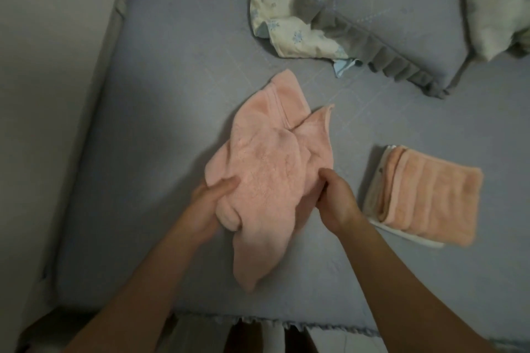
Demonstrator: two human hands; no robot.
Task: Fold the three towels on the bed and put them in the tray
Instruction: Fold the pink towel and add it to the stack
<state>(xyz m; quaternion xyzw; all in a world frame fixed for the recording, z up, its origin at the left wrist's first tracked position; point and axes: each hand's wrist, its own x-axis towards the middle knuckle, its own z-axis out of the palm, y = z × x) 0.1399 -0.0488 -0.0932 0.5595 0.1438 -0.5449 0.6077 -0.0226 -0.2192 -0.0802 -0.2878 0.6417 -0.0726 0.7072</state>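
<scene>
1. Towel [266, 169], pink and crumpled, lies mid-bed [172, 66], gripped by left hand [210, 203] and right hand [337, 203], both closed on it.
2. Two folded towels [421, 195] are stacked to the right.
3. Two pillows [372, 8] lie far right.

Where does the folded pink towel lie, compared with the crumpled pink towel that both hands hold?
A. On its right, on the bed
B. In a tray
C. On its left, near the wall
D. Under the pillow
A: the folded pink towel rests on the bed sheet, right of the crumpled pink towel gripped by the left hand and right hand.
</scene>
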